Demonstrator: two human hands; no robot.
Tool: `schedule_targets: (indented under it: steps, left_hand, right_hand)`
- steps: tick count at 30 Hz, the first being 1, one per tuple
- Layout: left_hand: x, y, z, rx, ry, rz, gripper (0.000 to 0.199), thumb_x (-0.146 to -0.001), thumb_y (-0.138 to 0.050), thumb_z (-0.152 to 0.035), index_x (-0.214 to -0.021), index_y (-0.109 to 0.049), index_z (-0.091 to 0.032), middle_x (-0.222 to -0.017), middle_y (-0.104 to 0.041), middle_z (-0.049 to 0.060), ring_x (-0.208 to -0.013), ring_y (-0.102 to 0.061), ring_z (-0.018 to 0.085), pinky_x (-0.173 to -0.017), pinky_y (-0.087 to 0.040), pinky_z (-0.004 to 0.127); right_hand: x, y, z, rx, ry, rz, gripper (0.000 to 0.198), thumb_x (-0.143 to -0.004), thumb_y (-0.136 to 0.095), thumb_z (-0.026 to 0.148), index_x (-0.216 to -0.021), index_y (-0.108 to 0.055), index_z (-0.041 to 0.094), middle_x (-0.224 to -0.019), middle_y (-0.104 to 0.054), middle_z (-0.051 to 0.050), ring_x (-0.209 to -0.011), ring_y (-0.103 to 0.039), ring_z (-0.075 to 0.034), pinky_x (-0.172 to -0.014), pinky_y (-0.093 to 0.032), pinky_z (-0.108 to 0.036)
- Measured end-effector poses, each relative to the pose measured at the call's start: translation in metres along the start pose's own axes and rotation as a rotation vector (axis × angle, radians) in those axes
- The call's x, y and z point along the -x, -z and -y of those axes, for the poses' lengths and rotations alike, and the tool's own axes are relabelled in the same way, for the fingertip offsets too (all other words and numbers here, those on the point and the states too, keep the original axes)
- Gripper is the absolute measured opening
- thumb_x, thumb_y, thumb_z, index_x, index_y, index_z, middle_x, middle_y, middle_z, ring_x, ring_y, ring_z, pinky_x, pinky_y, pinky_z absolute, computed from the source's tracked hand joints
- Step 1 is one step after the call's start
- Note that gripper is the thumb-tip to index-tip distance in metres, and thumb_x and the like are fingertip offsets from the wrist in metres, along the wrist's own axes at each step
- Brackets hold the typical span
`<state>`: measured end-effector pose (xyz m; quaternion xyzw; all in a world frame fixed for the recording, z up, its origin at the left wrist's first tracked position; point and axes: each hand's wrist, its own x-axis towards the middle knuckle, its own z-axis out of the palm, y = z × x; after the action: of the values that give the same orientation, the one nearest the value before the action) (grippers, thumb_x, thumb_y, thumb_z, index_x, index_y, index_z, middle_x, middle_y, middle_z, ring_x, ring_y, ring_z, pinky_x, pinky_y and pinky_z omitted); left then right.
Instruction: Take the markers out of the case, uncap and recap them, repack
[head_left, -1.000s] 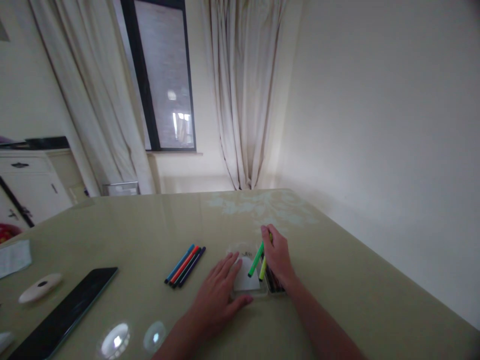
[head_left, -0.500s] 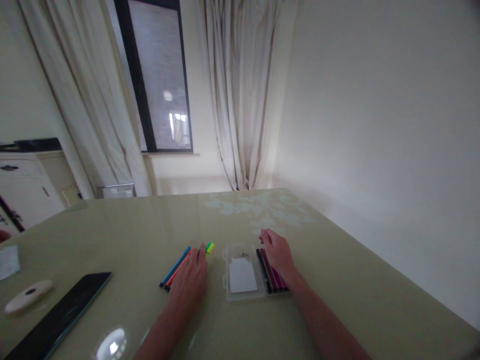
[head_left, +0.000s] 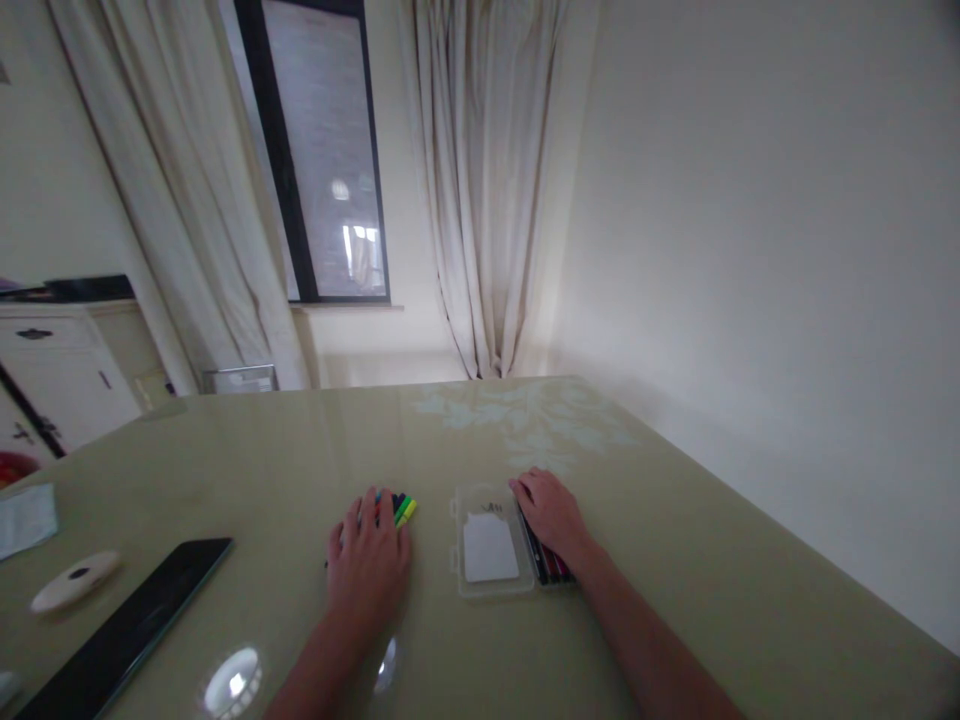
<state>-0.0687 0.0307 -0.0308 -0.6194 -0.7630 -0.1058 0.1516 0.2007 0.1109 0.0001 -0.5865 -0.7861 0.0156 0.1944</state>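
Observation:
My left hand lies over a bunch of felt-tip pens, its fingers curved across them. Green and yellow pen ends stick out on its right; glimpses of red and blue show between the fingers. A clear plastic case lies unfolded to the right, a white card in its lid. Dark and purple-red pens lie side by side in its other half. Across the upper part of these pens rests my right hand, fingers bent over the case's far end; its fingertips are partly hidden.
A black tablet-like slab and a pale oval object lie at the left of the green-covered table. Beyond them is a light folded cloth or paper. A round shiny object sits near the front. A wall borders the right.
My left hand has shifted left and closed over the loose pens, drawing them together. My right hand has lowered onto the pens in the case. The view has turned slightly left.

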Motion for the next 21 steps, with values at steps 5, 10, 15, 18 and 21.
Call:
schedule_targets:
  steps: [5,10,15,18,21]
  left_hand:
    - [-0.009,-0.021,0.021,0.014,-0.033,0.092,0.058,-0.104,-0.032,-0.039,-0.152,-0.046,-0.01,-0.161,-0.043,0.021,-0.146,-0.044,0.032,-0.117,-0.036,0.049]
    - [-0.016,-0.017,0.031,0.093,-0.075,0.003,0.056,-0.104,-0.032,-0.036,-0.152,-0.046,-0.011,-0.161,-0.043,0.02,-0.15,-0.04,0.033,-0.12,-0.033,0.055]
    - [0.005,0.003,-0.019,0.419,-0.487,-0.068,0.059,-0.106,-0.036,-0.045,-0.159,-0.036,-0.02,-0.162,-0.043,0.013,-0.148,-0.043,0.026,-0.121,-0.038,0.047]
    - [0.021,0.007,-0.045,0.486,-0.72,0.078,0.07,-0.1,-0.047,-0.06,-0.16,-0.034,-0.028,-0.165,-0.038,0.008,-0.151,-0.038,0.028,-0.123,-0.036,0.05]
    - [0.028,0.009,-0.051,0.503,-0.701,0.184,0.068,-0.1,-0.046,-0.063,-0.158,-0.04,-0.028,-0.166,-0.036,0.007,-0.153,-0.036,0.029,-0.123,-0.035,0.053]
  right_hand:
    - [0.001,-0.002,0.001,0.017,0.017,-0.004,0.03,-0.106,-0.048,0.031,-0.091,-0.071,0.019,-0.098,-0.072,-0.009,-0.095,-0.063,-0.022,-0.081,-0.04,-0.03]
    - [0.0,-0.005,0.001,0.04,0.029,-0.009,0.029,-0.106,-0.05,0.035,-0.09,-0.068,0.019,-0.098,-0.071,-0.008,-0.093,-0.063,-0.021,-0.08,-0.039,-0.03]
    - [-0.001,-0.008,0.0,0.032,0.042,-0.016,0.028,-0.105,-0.051,0.038,-0.089,-0.066,0.019,-0.097,-0.07,-0.009,-0.092,-0.063,-0.021,-0.08,-0.039,-0.03]
    - [-0.003,-0.009,0.0,-0.004,0.028,-0.034,0.03,-0.104,-0.051,0.038,-0.085,-0.064,0.019,-0.094,-0.069,-0.008,-0.089,-0.061,-0.02,-0.078,-0.039,-0.029]
    - [-0.006,-0.009,-0.002,-0.128,-0.009,-0.091,0.033,-0.103,-0.049,0.04,-0.078,-0.059,0.02,-0.083,-0.066,-0.004,-0.079,-0.058,-0.018,-0.071,-0.037,-0.028]
